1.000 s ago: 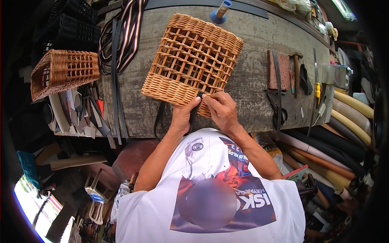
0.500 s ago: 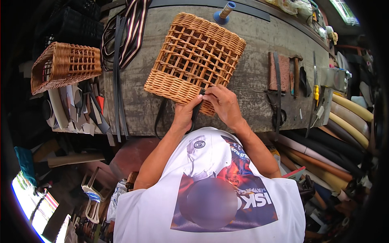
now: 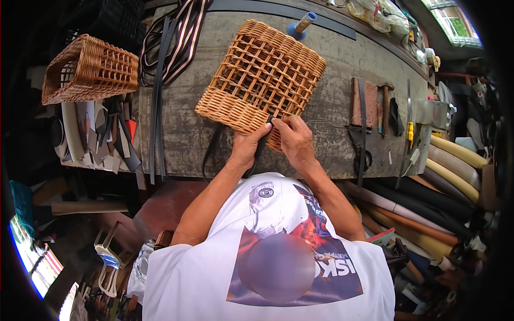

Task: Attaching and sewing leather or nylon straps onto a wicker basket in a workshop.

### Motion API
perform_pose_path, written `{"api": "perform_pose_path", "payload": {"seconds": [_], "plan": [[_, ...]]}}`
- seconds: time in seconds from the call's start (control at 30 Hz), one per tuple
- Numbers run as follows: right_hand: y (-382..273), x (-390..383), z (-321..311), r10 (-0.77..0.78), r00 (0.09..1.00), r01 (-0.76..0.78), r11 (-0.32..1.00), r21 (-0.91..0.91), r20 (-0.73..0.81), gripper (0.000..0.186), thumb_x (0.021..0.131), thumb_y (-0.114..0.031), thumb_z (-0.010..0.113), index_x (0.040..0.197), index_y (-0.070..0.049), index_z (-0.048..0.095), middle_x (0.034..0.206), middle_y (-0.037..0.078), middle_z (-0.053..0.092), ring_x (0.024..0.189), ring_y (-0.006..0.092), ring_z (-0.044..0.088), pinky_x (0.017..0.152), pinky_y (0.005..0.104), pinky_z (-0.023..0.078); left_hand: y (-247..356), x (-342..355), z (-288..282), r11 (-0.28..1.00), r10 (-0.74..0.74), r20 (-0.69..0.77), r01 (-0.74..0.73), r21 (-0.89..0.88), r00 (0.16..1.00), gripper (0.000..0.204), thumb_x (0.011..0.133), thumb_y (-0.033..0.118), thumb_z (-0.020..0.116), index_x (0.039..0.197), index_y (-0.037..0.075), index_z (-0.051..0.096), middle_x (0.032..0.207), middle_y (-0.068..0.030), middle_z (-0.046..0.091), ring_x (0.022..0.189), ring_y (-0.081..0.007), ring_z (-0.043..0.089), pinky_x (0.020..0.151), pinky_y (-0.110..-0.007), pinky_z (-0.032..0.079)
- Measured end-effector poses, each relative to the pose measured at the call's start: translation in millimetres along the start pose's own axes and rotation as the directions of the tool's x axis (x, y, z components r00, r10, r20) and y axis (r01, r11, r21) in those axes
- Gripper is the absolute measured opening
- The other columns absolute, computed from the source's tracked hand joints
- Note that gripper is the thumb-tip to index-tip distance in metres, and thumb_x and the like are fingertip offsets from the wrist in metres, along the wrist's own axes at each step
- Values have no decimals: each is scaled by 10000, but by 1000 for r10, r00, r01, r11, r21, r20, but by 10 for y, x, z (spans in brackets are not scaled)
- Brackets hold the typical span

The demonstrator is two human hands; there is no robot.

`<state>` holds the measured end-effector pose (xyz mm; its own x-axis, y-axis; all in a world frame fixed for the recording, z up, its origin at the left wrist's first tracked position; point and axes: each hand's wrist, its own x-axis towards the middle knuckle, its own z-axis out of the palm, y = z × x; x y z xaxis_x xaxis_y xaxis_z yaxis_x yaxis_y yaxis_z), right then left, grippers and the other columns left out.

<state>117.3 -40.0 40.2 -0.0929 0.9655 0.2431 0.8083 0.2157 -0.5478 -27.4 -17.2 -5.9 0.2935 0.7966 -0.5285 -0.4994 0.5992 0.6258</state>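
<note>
A brown wicker basket (image 3: 262,75) lies tilted on the worktable, its open-weave face up and its near edge toward me. At that edge my left hand (image 3: 248,143) pinches a black strap (image 3: 261,148) against the weave, thumb on top. The strap hangs in a loop below the basket. Close beside it, my right hand (image 3: 293,140) has its fingers pressed together at the strap's upper end, by the basket's rim. What those fingertips grip is too small to make out. Thin pale thread (image 3: 329,123) trails to the right of that hand.
A second wicker basket (image 3: 99,69) stands at the left, above leather scraps. Black straps (image 3: 159,101) and a thread spool (image 3: 301,27) lie on the worktable (image 3: 176,128). At the right are a hammer (image 3: 385,107), scissors (image 3: 365,160) and a yellow-handled tool (image 3: 410,135); material rolls (image 3: 450,171) lean beyond.
The view has shifted slightly. My right fingers have moved a little off the strap's end, while my left hand keeps its pinch and the basket stays in place.
</note>
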Motion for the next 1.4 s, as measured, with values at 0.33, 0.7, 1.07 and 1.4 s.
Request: {"api": "perform_pose_path", "payload": {"seconds": [0.33, 0.7, 1.07, 1.4], "plan": [[-73, -41, -74, 144, 988, -136, 984, 119, -59, 105, 842, -23, 625, 945, -6, 635, 845, 137, 600, 787, 312, 618, 681, 386, 504, -6, 9, -50, 1000, 8, 17, -9, 24, 1000, 343, 814, 53, 717, 1127, 24, 579, 1068, -47, 620, 963, -135, 600, 881, -278, 485], [-85, 183, -42, 212, 977, -214, 973, 90, 33, 148, 792, -15, 663, 935, -9, 623, 810, 138, 626, 731, 313, 626, 645, 380, 498, -16, 12, -43, 999, 37, 48, -38, 13, 998, 408, 812, 52, 715, 1188, 28, 558, 1132, -48, 608, 1045, -153, 580, 932, -291, 456], [-129, 245, -55, 568, 794, -607, 758, 238, 218, 216, 769, -99, 725, 897, 25, 603, 827, 168, 633, 722, 318, 620, 664, 386, 490, 17, -12, -10, 996, 77, 49, -79, 40, 996, 385, 809, 41, 717, 1165, 32, 570, 1106, -43, 615, 1011, -145, 588, 925, -289, 461], [-480, -1085, 152, 435, 829, -558, 680, 475, 351, 207, 919, -16, 537, 1109, 13, 614, 1064, 171, 611, 979, 271, 616, 859, 344, 479, 234, -17, -39, 956, -181, 64, 160, 244, 981, 415, 828, 180, 727, 1178, 29, 563, 1115, -58, 615, 1034, -158, 583, 926, -306, 459]]}}
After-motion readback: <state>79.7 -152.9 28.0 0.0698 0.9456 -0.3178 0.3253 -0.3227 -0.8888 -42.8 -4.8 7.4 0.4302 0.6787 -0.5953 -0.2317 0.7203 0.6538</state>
